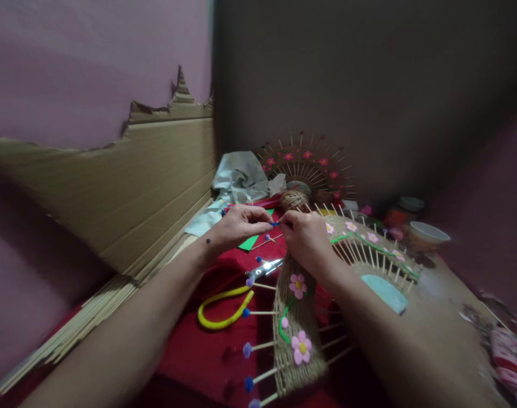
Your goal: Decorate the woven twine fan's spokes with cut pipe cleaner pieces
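Note:
My left hand (248, 222) and my right hand (306, 238) meet near the middle of the view, fingertips close together. Between them they pinch a small blue strip (274, 224), mostly hidden by the fingers. Below my right hand lies a curved twine-woven band (301, 317) on sticks, with pink flowers and a green line; blue and lilac balls (247, 350) tip its sticks. Yellow-handled scissors (224, 306) rest left of the band, blades toward my hands. Just beyond my right hand sits a ball of twine (294, 199).
A red cloth (199, 362) covers the surface below. Torn cardboard (169, 164) and a bundle of thin sticks (88, 323) line the left. Another flowered fan (380, 241) lies right, and one (307, 161) stands behind. A white bowl (429, 231) is at the right.

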Available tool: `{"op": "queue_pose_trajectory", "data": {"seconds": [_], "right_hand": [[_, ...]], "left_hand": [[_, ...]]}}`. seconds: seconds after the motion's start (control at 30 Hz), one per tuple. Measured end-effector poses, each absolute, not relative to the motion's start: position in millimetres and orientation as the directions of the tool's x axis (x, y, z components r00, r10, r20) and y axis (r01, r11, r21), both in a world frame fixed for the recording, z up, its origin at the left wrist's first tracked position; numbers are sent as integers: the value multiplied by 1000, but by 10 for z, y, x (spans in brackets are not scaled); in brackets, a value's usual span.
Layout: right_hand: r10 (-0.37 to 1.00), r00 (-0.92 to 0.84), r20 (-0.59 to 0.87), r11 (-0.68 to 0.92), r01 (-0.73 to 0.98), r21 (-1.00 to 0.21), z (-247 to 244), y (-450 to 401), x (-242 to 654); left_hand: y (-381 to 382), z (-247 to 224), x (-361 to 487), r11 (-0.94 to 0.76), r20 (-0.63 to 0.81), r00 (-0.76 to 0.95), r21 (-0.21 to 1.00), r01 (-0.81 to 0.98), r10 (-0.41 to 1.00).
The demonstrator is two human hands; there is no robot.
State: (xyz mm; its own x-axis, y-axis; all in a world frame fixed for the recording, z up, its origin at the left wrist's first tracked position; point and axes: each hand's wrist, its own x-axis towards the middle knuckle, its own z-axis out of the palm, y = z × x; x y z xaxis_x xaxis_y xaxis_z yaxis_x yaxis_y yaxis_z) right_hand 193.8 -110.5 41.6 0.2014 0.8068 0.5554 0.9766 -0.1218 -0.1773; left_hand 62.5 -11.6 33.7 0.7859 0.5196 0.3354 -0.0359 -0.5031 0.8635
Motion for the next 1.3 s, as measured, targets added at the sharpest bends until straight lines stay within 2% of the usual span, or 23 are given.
{"op": "queue_pose_trajectory", "data": {"seconds": [0.13,0.23,0.3,0.37,0.43,0.5,0.7,0.77,0.87,0.97,1.03,1.1,1.17,1.23,1.3], "right_hand": [[839,174,516,-134,984,-114,399,-1116,1894],[858,175,483,-131,984,-124,417,-1141,1859],[866,181,467,-114,979,-168,436,-1157,1847],[857,182,482,-94,975,-202,450,-1166,1852],[832,178,526,-94,979,-181,452,-1163,1873],[804,174,569,-125,984,-125,445,-1151,1901],[817,176,550,-150,984,-91,406,-1105,1954],[834,162,528,-135,987,-90,389,-1099,1961],[862,137,488,-127,990,-54,358,-1091,1962],[882,114,457,-123,992,-10,331,-1084,1947],[889,106,446,-120,993,3,321,-1084,1931],[891,111,441,-123,992,-2,325,-1093,1915],[890,119,440,-120,992,-25,345,-1112,1905],[886,129,445,-117,992,-53,379,-1135,1899],[878,140,458,-121,990,-71,418,-1154,1896]], "left_hand": [[-100,306,655,-708,526,731,701,-84,434],[-82,259,712,-691,554,671,718,-84,493],[-80,224,746,-555,459,663,828,-77,592],[-95,192,767,-349,286,699,935,-55,656],[-124,172,774,-195,142,739,981,-15,659],[-151,172,769,-167,92,769,986,19,633],[-113,276,692,-486,267,824,874,12,500],[-83,314,646,-623,313,849,782,25,426],[-72,350,589,-824,400,865,566,27,303],[-87,344,578,-918,504,836,398,0,218],[-86,312,604,-932,568,793,363,-2,219],[-70,265,647,-903,610,739,429,-4,287],[-49,215,693,-801,581,697,598,-16,420],[-44,176,730,-602,442,704,798,-26,555],[-63,155,753,-383,261,746,924,-10,612]]}}
